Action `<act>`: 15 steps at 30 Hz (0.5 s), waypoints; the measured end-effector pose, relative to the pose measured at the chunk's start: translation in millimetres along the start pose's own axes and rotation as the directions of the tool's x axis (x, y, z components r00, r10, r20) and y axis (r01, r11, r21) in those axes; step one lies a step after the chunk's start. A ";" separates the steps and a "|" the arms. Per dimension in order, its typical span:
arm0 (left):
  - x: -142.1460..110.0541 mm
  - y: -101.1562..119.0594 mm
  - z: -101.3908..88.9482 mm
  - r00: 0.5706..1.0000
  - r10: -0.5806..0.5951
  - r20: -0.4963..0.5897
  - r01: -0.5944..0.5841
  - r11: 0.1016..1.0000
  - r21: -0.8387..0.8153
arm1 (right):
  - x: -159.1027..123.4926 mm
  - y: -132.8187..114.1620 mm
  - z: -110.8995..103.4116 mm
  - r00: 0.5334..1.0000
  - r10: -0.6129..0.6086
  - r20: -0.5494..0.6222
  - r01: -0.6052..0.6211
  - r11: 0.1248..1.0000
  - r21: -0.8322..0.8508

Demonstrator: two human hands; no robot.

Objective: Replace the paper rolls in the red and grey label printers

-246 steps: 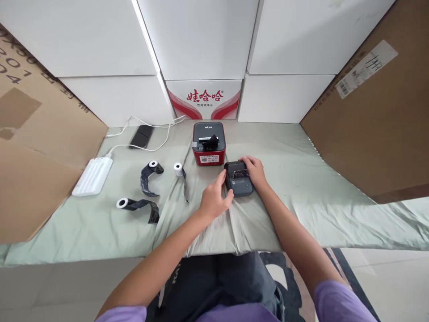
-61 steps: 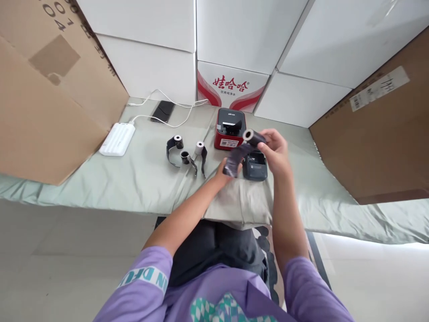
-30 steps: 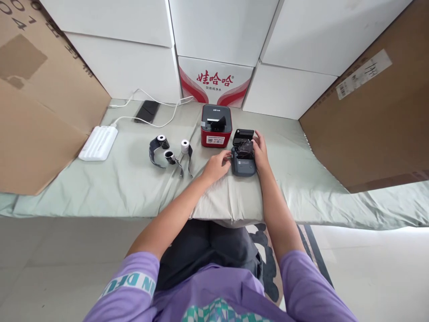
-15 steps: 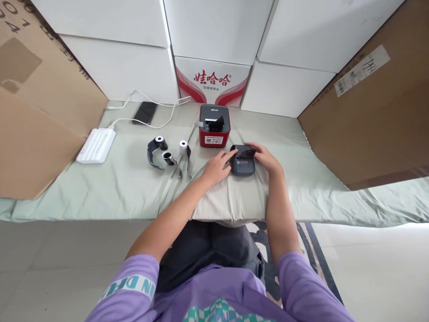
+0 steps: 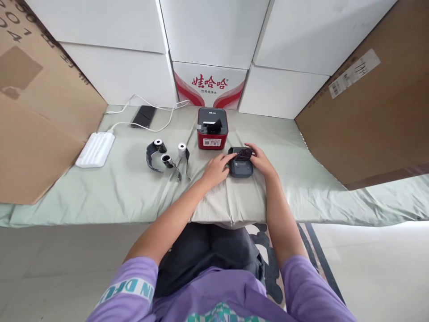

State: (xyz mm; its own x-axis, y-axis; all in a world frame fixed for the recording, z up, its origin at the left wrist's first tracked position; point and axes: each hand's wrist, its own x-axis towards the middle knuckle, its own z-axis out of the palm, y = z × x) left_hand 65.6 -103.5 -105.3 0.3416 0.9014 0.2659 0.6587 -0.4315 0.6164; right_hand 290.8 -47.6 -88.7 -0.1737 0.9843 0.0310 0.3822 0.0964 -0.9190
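A small dark portable printer (image 5: 241, 170) lies on the cloth-covered table in front of me, with a black printed paper strip (image 5: 244, 154) rising from its top. My left hand (image 5: 215, 171) is at the printer's left side, its index finger stretched onto the top and its thumb by the edge. On the other side, my right hand (image 5: 263, 163) has the strip between thumb and fingers; the exact contact is partly hidden. Just behind stands a red and black printer (image 5: 212, 129) with a dark strip sticking out of its slot.
Three small paper rolls (image 5: 163, 156) with loose dark tails stand at left. Beyond them are a white power bank (image 5: 95, 150), a white cable (image 5: 134, 124) and a black phone (image 5: 144, 116). White boxes (image 5: 120, 71) line the back; cardboard boxes (image 5: 372, 112) flank both sides.
The paper strip has tilted, showing more of its printed face, and my right hand has shifted slightly with it. My left hand stays at the printer. The whole view has shifted slightly.
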 end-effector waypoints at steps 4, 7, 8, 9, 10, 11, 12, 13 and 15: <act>0.6 -0.9 -1.7 1.000 -0.003 -0.008 0.003 0.999 -0.051 | -13.2 -4.1 0.8 0.989 -0.002 -0.150 -0.020 0.990 -0.142; 1.1 0.9 -4.0 0.999 -0.032 -0.016 0.030 0.992 -0.119 | -37.6 -7.3 5.5 0.973 0.062 -0.221 -0.098 0.983 -0.155; 1.3 1.5 -4.5 0.999 -0.037 -0.017 0.034 0.991 -0.133 | -46.8 -8.1 10.6 0.975 0.071 -0.212 -0.105 0.983 -0.153; 1.4 1.8 -4.8 0.999 -0.038 -0.017 0.036 0.990 -0.140 | -55.4 -8.8 18.0 0.979 0.058 -0.194 -0.089 0.984 -0.153; 1.5 1.9 -4.7 0.999 -0.038 -0.016 0.035 0.989 -0.143 | -62.7 -9.6 27.3 0.984 0.030 -0.177 -0.061 0.984 -0.169; 1.7 1.4 -4.2 0.999 -0.036 -0.018 0.033 0.989 -0.145 | -68.1 -10.5 38.1 0.980 0.000 -0.201 -0.041 0.978 -0.202; 2.0 0.4 -3.3 0.999 -0.035 -0.024 0.031 0.988 -0.150 | -71.2 -11.5 49.3 0.966 -0.019 -0.258 -0.048 0.966 -0.252; 2.5 -1.1 -2.1 0.999 -0.036 -0.036 0.030 0.987 -0.160 | -72.0 -12.6 60.1 0.943 -0.028 -0.332 -0.080 0.948 -0.309; 4.1 -5.4 1.1 0.996 -0.055 -0.076 0.039 0.979 -0.198 | -67.6 -14.8 75.9 0.896 -0.050 -0.441 -0.141 0.911 -0.387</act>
State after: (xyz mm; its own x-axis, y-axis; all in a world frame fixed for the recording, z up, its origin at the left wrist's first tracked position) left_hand 64.1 -97.6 -108.4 0.2526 0.9241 0.2869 0.5259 -0.3800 0.7609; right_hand 228.1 -126.8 -107.0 0.2262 0.9423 0.2468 0.7243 0.0067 -0.6895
